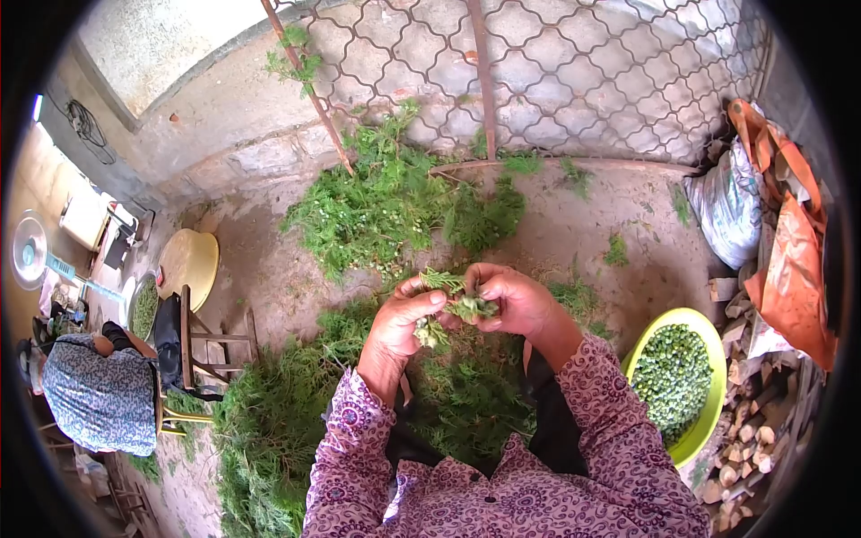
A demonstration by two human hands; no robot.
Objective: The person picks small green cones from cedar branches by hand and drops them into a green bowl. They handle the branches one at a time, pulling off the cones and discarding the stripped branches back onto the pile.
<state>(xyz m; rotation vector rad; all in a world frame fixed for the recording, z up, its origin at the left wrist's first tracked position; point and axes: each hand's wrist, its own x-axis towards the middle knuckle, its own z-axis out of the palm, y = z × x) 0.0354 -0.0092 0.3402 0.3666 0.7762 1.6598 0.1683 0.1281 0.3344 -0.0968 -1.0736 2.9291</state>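
In front of my chest, my left hand [402, 318] is closed, thumb and fingers pinching a green sprig [442, 281] of flat, scaly leaves with small pale-green knobbly cones [430, 334] below it. Close beside it, my right hand [518, 303] has its fingers bent in a pinch on a clump of the same greenery [473, 308]. The fingertips partly hide where the stems are gripped. Beneath both hands, cut green branches [471, 386] lie in a heap at my legs.
A yellow-green basin [717, 394] of small green cones stands at my right, by stacked firewood [740, 453] and a white sack [725, 202]. More branches [377, 206] lie ahead, before a metal lattice [574, 81]. At left, another person [94, 394] sits bent near a wooden chair [220, 336].
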